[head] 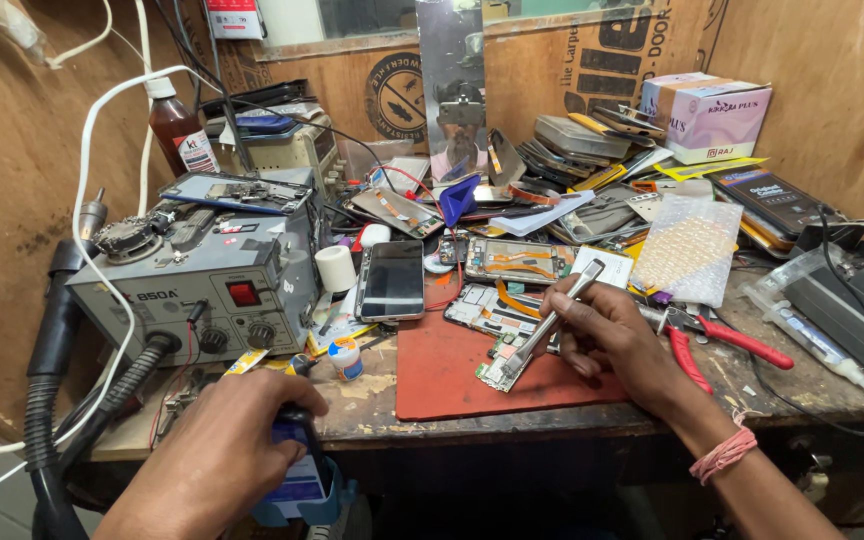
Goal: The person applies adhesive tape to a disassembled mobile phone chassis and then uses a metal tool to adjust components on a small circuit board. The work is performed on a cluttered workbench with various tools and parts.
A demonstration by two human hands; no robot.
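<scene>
So the small circuit board [500, 368] is lying flat on the red work mat [452, 385], right under the tips of the metal tweezers [552, 320] that the right hand [607, 335] is holding. Fingers of that hand are pressed together around the upper half of the tweezers, thumb on the near side, and the tips sit on the board or just above it, can't tell which. The left hand [227, 450] is down at the front edge of the bench, fingers curled tight round a dark handle [297, 420] that sticks up out of a blue holder [302, 490], so it looks like the tool is only being grabbed and isn't up at the board. Judging by that, the board is out and pinned in place, but the actual work on it seems not yet started. Just beyond the tweezer fingers there are opened phone frames [517, 262] with orange ribbon cables showing, and off to the left of them a black phone [392, 280] lies face up. Past the right wrist sit red-handled pliers [712, 340] and a bubble-wrap sheet [690, 250]. Above the left-hand fingers is the grey hot-air station [202, 275] with its black hose [62, 400] hanging down.
</scene>
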